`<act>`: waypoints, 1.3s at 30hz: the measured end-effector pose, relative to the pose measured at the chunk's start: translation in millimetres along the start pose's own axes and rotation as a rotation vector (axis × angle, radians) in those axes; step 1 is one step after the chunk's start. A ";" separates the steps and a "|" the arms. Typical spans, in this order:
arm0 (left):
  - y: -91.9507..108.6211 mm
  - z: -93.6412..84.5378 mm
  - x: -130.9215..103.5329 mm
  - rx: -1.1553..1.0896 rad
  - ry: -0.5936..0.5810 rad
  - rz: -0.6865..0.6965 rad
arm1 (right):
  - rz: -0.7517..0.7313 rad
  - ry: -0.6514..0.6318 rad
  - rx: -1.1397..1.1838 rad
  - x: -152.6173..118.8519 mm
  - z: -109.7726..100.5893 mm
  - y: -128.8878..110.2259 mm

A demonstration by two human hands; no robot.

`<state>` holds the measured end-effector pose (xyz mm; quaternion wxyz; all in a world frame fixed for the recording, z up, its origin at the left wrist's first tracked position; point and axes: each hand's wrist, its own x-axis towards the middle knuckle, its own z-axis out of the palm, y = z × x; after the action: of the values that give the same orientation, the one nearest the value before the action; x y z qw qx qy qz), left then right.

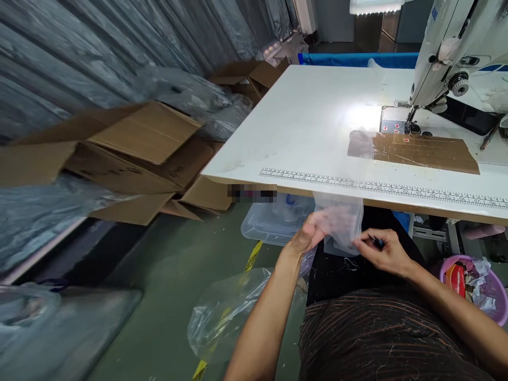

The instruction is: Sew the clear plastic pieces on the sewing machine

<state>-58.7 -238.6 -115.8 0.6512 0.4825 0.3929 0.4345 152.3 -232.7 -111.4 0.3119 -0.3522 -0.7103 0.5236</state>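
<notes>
Below the table's front edge hangs a sheer white piece (342,233), thin like mesh or film; its kind I cannot make out. My left hand (305,237) holds it from the left, its fingers stretched behind the see-through layer. At the piece's lower right edge, the thumb and forefinger of my right hand (387,253) are pinched together. A small dark tool (376,242) is tucked in that same hand, mostly hidden by the fingers. Both hands are over my lap.
A sewing machine (440,69) stands on the white table (309,121), beside a brown taped strip (428,152) and a phone (470,115). Open cardboard boxes (146,132) sit left. Under the table is a clear plastic bin (262,222); a pink waste basket (500,301) stands right.
</notes>
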 end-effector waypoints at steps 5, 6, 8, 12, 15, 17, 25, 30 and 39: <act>20.7 9.8 -4.1 -0.074 -0.052 -0.035 | -0.161 -0.275 -0.076 -25.1 0.4 0.6; 23.3 11.8 -4.7 -0.059 -0.047 -0.052 | -0.192 -0.321 -0.103 -28.3 0.1 1.3; 26.8 16.5 -5.8 -0.010 -0.033 -0.092 | -0.229 -0.395 -0.150 -33.1 -1.2 2.3; 26.6 27.5 -9.5 0.152 0.107 -0.181 | -0.179 -0.385 -0.187 -34.1 -7.8 0.7; 22.0 33.7 -14.6 0.187 0.218 -0.224 | -0.059 -0.248 -0.163 -24.6 -14.6 -2.6; 18.7 36.1 -18.3 0.160 0.241 -0.235 | -0.015 -0.160 -0.167 -14.4 -17.8 -4.9; 14.9 42.3 -24.3 0.125 0.272 -0.178 | -0.038 -0.156 -0.233 19.2 -12.0 -11.8; 15.1 44.4 -24.5 0.115 0.285 -0.140 | -0.008 -0.119 -0.189 16.1 -9.7 -12.1; 10.0 43.4 -23.7 0.127 0.276 -0.120 | -0.004 -0.165 -0.253 10.1 -5.6 -15.3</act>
<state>-27.6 -271.8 -94.1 0.5838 0.4341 0.5336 0.4312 148.5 -224.5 -94.4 0.2067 -0.3433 -0.7945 0.4563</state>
